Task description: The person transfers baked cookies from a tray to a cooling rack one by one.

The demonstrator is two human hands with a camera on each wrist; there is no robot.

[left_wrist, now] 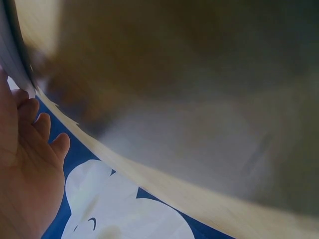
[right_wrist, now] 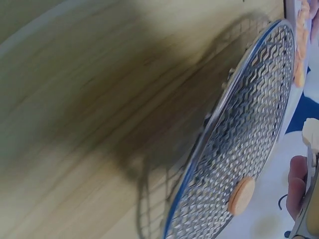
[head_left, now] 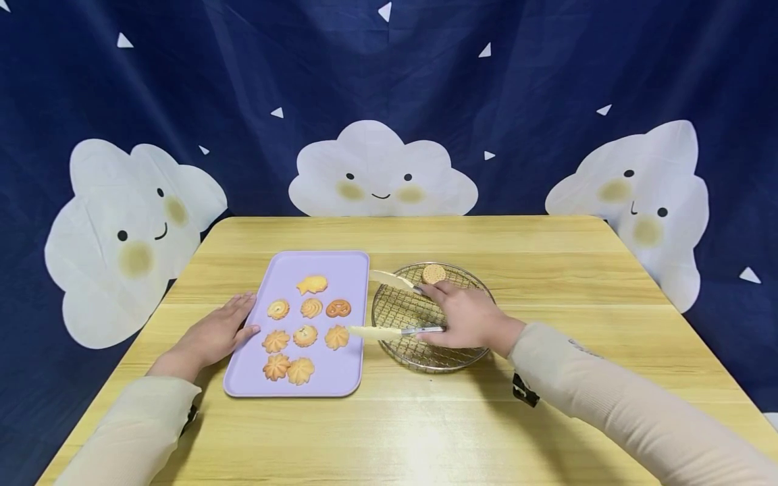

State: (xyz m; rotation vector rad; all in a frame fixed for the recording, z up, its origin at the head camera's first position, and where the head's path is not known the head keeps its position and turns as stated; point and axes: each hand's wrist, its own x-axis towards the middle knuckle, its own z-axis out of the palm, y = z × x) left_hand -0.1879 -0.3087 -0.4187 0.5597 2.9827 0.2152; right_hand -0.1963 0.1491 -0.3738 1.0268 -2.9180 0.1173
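Note:
My right hand [head_left: 468, 317] holds a pair of tongs [head_left: 419, 330] with cream tips, spread wide with nothing between them. The tongs point left from above a round wire cooling rack [head_left: 404, 320] toward a lilac tray [head_left: 243, 378]. One tip overlaps a flower-shaped cookie [head_left: 337, 337] on the tray in the head view. A round cookie [right_wrist: 241, 195] lies on the rack, near its far edge. My left hand [head_left: 213, 334] rests at the tray's left edge, its thumb at the rim. Several cookies sit on the tray, including a fish-shaped one [head_left: 313, 284] and a pretzel-shaped one [head_left: 338, 308].
Tray and rack stand side by side on a wooden table [head_left: 425, 432], the rack to the right. Behind the table hangs a dark blue cloth [head_left: 389, 74] printed with white clouds. Most of the left wrist view is blurred shadow.

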